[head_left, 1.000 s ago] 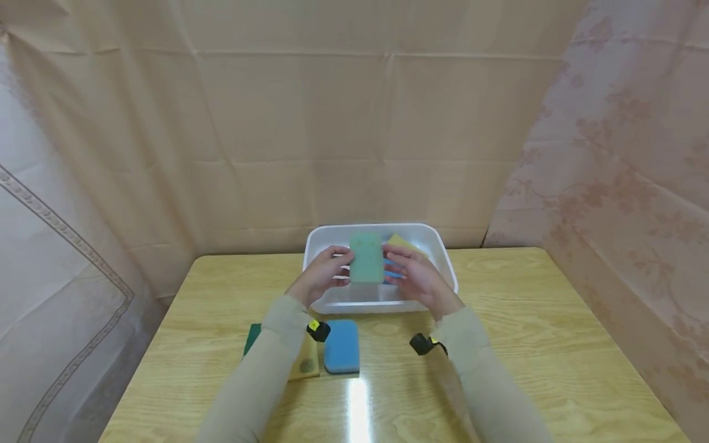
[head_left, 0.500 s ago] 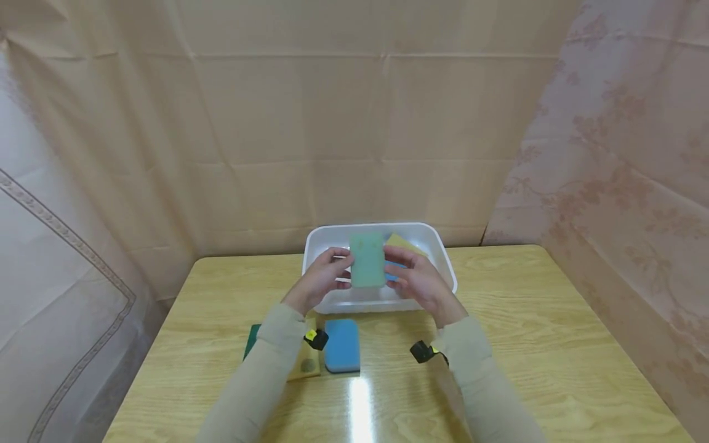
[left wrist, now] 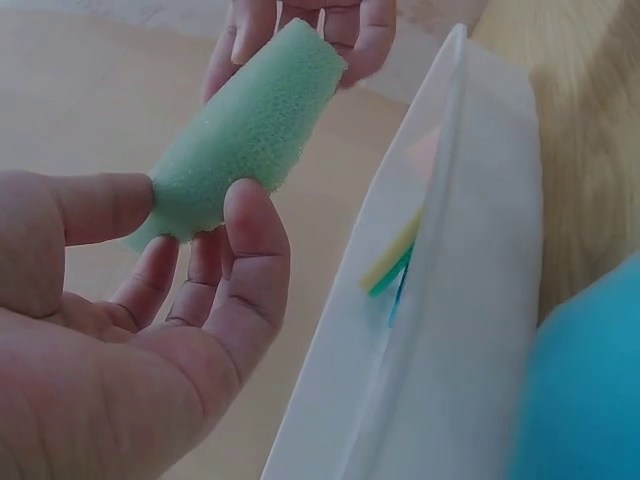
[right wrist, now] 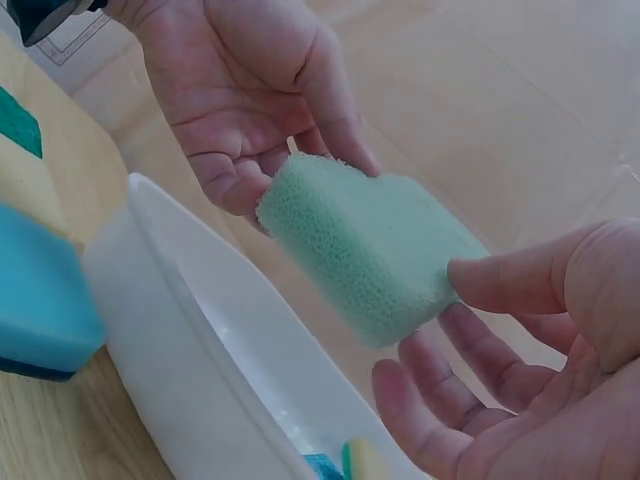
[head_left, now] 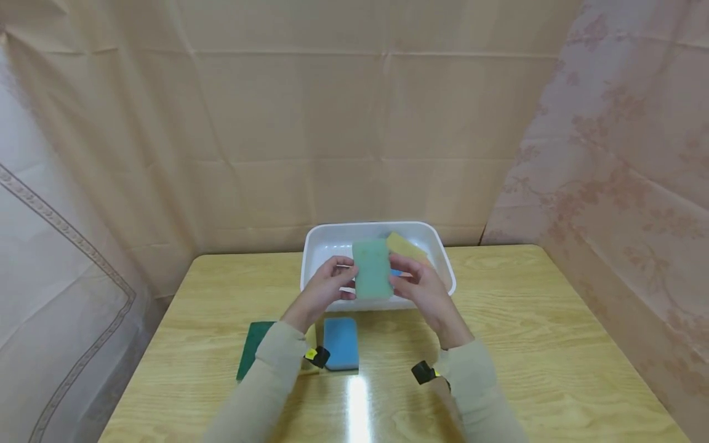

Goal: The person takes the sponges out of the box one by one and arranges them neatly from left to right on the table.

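Between both hands a light green sponge (head_left: 372, 269) is held up over the white tub (head_left: 316, 243). My left hand (head_left: 328, 286) grips its left edge, thumb on the near face and fingers behind. On the opposite edge my right hand (head_left: 423, 289) pinches it in the same way. The right wrist view shows the sponge (right wrist: 360, 250) as a thick, porous block with a smoother face. Inside the tub lie a yellow sponge (head_left: 407, 246) and a blue piece (head_left: 396, 272), partly hidden behind the right fingers.
On the wooden table (head_left: 515, 320), in front of the tub, lie a blue sponge (head_left: 341, 343) and a dark green pad (head_left: 256, 344). A yellowish piece (head_left: 311, 337) is mostly covered by the left sleeve. A beige curtain (head_left: 354, 123) hangs behind the table.
Both hands have drawn the light green sponge slightly nearer and lower, a little to the right. More of the dark green pad shows beside the left sleeve.
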`<state>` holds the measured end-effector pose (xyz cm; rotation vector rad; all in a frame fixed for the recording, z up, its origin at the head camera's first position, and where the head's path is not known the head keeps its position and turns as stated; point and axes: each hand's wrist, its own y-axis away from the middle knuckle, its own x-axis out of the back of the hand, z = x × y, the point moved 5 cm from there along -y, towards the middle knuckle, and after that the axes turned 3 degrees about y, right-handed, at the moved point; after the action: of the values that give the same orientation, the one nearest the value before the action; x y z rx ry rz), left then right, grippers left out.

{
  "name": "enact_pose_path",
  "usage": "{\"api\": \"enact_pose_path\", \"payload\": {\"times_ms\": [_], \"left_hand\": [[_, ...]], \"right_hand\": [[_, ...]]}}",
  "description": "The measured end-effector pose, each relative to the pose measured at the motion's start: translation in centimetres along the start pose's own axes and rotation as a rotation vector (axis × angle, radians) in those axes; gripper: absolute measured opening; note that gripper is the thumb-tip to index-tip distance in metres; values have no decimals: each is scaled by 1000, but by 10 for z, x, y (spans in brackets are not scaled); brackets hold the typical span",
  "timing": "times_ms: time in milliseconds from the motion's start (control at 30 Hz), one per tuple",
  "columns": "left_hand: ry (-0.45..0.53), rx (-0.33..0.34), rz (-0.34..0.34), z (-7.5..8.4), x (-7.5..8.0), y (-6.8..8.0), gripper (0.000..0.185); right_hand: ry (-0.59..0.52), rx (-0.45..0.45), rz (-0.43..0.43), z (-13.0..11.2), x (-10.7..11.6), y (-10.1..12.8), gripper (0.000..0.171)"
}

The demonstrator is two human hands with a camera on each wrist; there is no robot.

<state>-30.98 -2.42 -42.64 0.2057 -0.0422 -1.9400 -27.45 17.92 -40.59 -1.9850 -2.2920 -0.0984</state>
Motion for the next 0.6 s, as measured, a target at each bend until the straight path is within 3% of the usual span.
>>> {"api": "enact_pose_path", "payload": {"times_ms": [367, 600], "left_hand": [[14, -38, 21, -9, 0, 9, 34], [-15, -54, 36, -16, -6, 12, 32]], "right_hand": [[-2, 14, 0, 2, -3, 12, 44], [33, 32, 45, 8, -1, 20, 43]]}}
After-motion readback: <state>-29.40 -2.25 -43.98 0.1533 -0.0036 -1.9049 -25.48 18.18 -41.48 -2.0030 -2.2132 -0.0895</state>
